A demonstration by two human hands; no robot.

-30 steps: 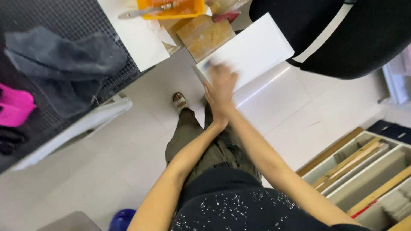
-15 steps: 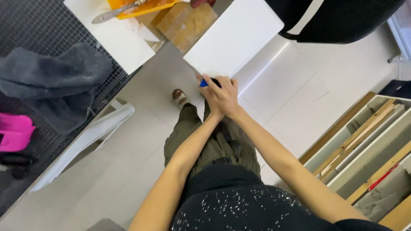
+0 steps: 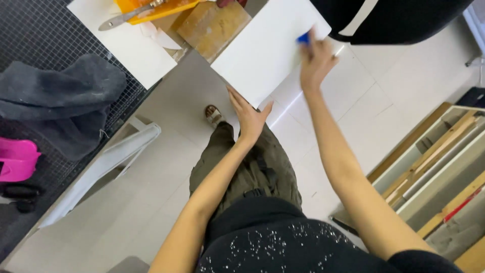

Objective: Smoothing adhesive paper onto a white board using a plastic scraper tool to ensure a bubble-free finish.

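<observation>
Two hands on a flat white rectangular board
Left hand lies open against its near edge; right hand grasps a small blue object on its surface.

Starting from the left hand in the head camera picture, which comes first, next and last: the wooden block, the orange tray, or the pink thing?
1. Wooden block, just above the left hand, beside the white board it steadies.
2. Orange tray, farther up at the top edge.
3. Pink thing, far off at the left edge.
</observation>
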